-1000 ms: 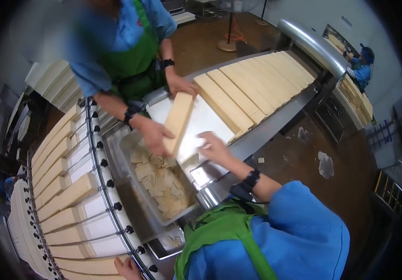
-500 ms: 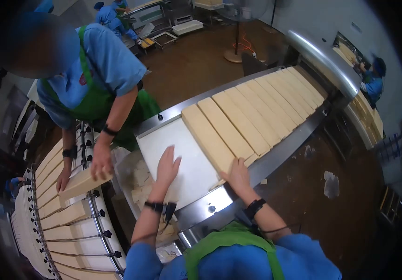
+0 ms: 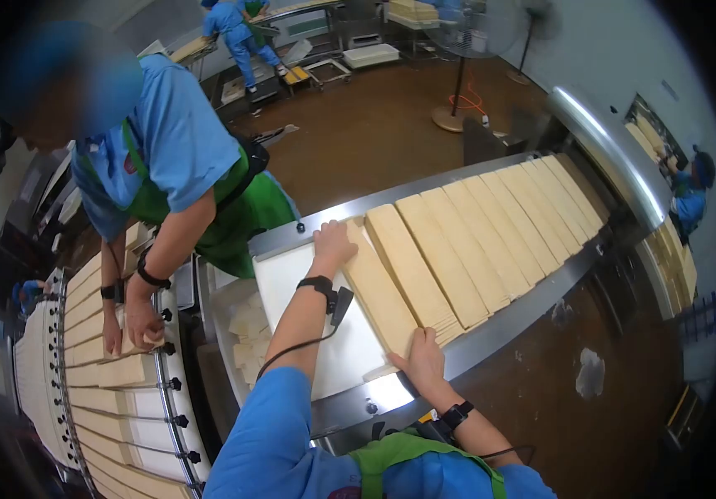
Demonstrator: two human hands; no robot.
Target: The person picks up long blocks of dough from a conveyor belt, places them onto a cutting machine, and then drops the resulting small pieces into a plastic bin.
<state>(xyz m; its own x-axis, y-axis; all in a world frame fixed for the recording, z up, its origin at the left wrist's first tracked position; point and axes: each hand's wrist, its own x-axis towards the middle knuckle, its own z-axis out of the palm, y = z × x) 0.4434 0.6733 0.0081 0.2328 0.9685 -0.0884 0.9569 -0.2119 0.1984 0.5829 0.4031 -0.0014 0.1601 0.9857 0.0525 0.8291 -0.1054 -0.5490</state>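
Sheet stack (image 3: pixel 378 299), long axis crosswise on conveyor (image 3: pixel 467 353): grasped between left hand (image 3: pixel 335 248), far end, and right hand (image 3: pixel 425 363), near end.

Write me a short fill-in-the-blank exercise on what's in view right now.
The left hand and the right hand touch opposite ____ of the leftmost pale stack in the row.
The bare surface left of that stack is coloured ____.
The band on the left wrist is coloured ____.
The co-worker's apron is coloured ____.
Missing words: ends; white; black; green.
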